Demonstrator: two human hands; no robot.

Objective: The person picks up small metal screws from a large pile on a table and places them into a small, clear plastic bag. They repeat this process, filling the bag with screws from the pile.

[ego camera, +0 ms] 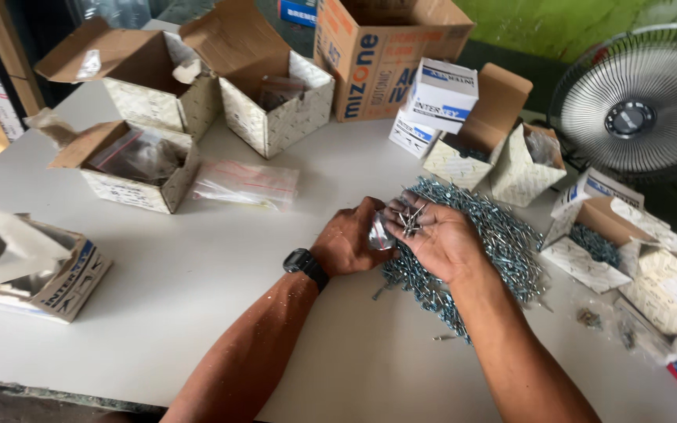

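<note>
1. The right hand lies palm up and open, cupping a few silvery screws on its fingers, just above the pile of screws spread over the right half of the desk.
2. The left hand, with a black watch on its wrist, is closed on a small clear bag, pinching it right against the right palm.
3. Behind the pile, toward the far edge, stand open patterned cartons and a tall brown box.
4. A flat clear bag lies left of the hands, beside another open carton.
5. At the desk's right edge, an open carton holding screws sits below a fan.
</note>
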